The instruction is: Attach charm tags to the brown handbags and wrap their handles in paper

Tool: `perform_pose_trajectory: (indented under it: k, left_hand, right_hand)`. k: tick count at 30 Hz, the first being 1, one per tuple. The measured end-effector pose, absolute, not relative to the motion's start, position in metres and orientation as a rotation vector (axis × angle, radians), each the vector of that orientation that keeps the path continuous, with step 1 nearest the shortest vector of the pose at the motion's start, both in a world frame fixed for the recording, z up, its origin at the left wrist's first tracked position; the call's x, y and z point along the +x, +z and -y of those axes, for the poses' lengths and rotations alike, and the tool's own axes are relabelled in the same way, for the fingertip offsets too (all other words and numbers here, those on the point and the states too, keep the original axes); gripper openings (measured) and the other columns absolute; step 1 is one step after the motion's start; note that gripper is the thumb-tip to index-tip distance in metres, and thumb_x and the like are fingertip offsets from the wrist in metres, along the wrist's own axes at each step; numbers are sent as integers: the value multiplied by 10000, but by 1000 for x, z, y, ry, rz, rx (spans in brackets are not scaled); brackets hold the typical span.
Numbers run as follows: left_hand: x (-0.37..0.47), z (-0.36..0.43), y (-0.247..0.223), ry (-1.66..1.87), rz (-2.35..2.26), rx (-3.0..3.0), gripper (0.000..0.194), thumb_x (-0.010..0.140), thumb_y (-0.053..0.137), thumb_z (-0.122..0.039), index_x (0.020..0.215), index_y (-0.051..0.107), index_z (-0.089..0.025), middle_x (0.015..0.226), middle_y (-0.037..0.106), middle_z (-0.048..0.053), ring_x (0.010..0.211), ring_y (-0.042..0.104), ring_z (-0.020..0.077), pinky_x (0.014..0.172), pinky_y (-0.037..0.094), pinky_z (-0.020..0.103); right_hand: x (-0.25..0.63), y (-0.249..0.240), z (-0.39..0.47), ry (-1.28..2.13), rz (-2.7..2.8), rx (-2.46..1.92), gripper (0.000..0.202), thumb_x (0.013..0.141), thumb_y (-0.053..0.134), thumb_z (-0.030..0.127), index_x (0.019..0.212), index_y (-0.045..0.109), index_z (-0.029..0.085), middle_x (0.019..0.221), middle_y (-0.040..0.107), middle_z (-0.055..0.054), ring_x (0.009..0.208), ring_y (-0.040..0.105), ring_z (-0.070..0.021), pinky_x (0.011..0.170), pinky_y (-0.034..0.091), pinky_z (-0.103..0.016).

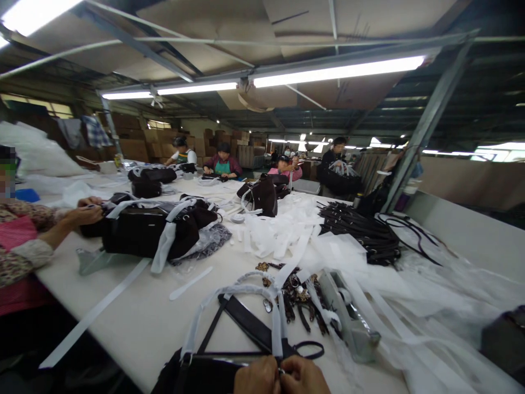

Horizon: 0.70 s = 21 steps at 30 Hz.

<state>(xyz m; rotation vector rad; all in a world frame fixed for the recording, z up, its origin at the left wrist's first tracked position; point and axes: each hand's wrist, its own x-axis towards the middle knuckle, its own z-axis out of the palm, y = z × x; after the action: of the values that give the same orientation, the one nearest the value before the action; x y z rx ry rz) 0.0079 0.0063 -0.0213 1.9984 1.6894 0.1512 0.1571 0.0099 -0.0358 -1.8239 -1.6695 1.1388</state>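
Note:
At the bottom centre, a black handbag (pixel 213 374) lies on the white table, its handles (pixel 198 323) wrapped in white material. My left hand (pixel 257 376) is closed at the bag's top edge, near the base of a handle. Right beside it, my right hand (pixel 304 376) pinches at the same spot, where a small metal piece shows between the hands. The exact part gripped is too small to make out. A black strap (pixel 246 323) runs behind the hands, inside the handle loop.
A tape dispenser (pixel 353 323) and a pile of dark charms (pixel 301 295) lie right of the handles. Black straps (pixel 356 230) and white sheets (pixel 279 227) are beyond. At left, a person's hands touch another black bag (pixel 133 232). Several people work farther back.

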Motion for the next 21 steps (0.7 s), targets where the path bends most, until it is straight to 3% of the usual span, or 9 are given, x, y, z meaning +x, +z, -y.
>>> perform_pose_trajectory:
  k: [4,6,14,21]
  left_hand:
    - [10,0,-15,246,-1664,2038,247,862,452,-149,952,677,-196,950,740,83,917,687,239,749,440,300]
    - [10,3,-14,307,-1665,2037,214,881,463,-166,937,665,-210,930,734,51,897,680,210,737,425,281]
    - [4,9,-19,388,-1626,2008,77,895,539,-193,918,612,-201,899,706,20,845,651,172,728,396,253]
    - [2,2,-29,513,-1584,1861,16,857,591,-191,846,600,-196,824,678,4,779,621,151,715,378,245]
  right_hand:
    - [158,-26,-5,1548,1399,-1730,388,810,380,272,1006,688,143,665,669,-18,434,556,-99,405,347,-192]
    - [160,-20,-3,1561,1390,-1765,407,816,363,249,1080,655,146,655,656,-3,382,523,-90,367,319,-187]
    - [162,14,-8,1036,1925,-1914,265,797,497,177,882,742,232,644,698,8,445,577,-78,554,400,-201]
    - [160,22,-10,981,2012,-1936,221,791,534,196,842,745,237,641,698,2,483,576,-93,553,359,-209]
